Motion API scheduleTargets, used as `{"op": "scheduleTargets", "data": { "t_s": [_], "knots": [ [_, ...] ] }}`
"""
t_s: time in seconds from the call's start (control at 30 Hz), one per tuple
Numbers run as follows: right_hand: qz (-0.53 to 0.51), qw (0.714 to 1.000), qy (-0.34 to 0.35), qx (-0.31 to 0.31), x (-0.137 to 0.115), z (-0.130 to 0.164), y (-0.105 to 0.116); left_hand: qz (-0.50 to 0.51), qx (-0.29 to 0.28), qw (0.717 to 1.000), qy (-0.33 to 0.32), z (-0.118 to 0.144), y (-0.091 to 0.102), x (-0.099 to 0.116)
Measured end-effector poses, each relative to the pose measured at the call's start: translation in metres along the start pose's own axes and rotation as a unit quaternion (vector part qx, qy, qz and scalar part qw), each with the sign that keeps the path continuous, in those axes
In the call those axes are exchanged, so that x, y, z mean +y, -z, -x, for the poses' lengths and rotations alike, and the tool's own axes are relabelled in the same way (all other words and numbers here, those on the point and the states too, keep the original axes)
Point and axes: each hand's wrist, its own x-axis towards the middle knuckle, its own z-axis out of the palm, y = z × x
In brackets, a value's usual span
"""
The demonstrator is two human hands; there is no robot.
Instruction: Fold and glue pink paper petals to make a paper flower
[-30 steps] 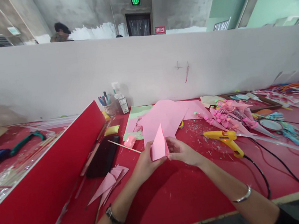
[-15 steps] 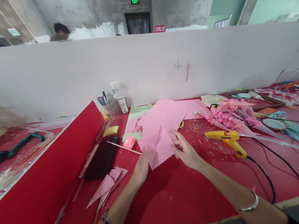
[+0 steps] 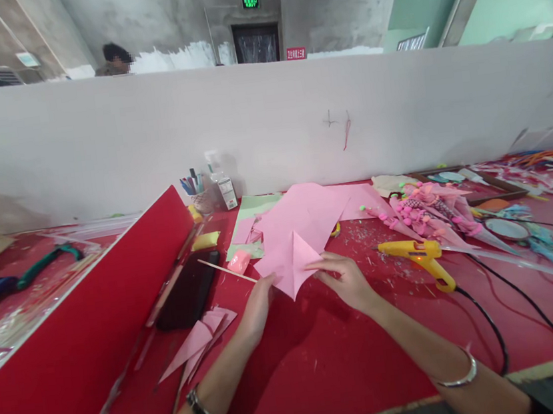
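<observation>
Between my hands is a piece of pink paper (image 3: 292, 271), creased down its middle with one corner pointing toward me. My left hand (image 3: 258, 306) pinches its left edge. With thumb and fingers, my right hand (image 3: 343, 283) grips the right edge. A thin wooden stick (image 3: 224, 270) runs from above a black phone (image 3: 189, 291) to my left fingers; whether they hold it I cannot tell. Behind the held piece lie larger pink sheets (image 3: 302, 210). Folded pink paper pieces (image 3: 197, 344) lie left of my left hand, and a pink lump (image 3: 239, 262) is beyond it.
At right lies a yellow glue gun (image 3: 416, 253) with a black cord, before a heap of pink paper cones (image 3: 433, 214). A red board (image 3: 102, 309) slants up at left. Along the white partition (image 3: 267, 127) stand a pen cup (image 3: 200, 199) and a bottle (image 3: 223, 186).
The pink paper has turned and now shows its crease upright, with its corner toward me. My right fingers have closed onto its right edge.
</observation>
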Motion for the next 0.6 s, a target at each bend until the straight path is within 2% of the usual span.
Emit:
{"op": "scheduleTargets", "data": {
  "t_s": [0.17, 0.33, 0.4, 0.6],
  "knots": [
    [-0.096, 0.994, -0.04, 0.045, -0.002, -0.002, -0.003, 0.053, -0.048, 0.997, -0.034, 0.003, 0.003, 0.015],
    [-0.141, 0.983, -0.115, 0.019, -0.002, -0.001, -0.006, 0.036, -0.115, 0.988, -0.094, 0.009, 0.0, 0.026],
    [-0.145, 0.98, -0.132, 0.018, -0.001, -0.001, -0.007, 0.002, -0.108, 0.989, -0.099, 0.011, -0.003, 0.028],
    [-0.17, 0.974, -0.148, -0.014, 0.0, -0.001, -0.011, -0.095, -0.025, 0.989, -0.107, 0.008, -0.003, 0.027]
  ]
}}
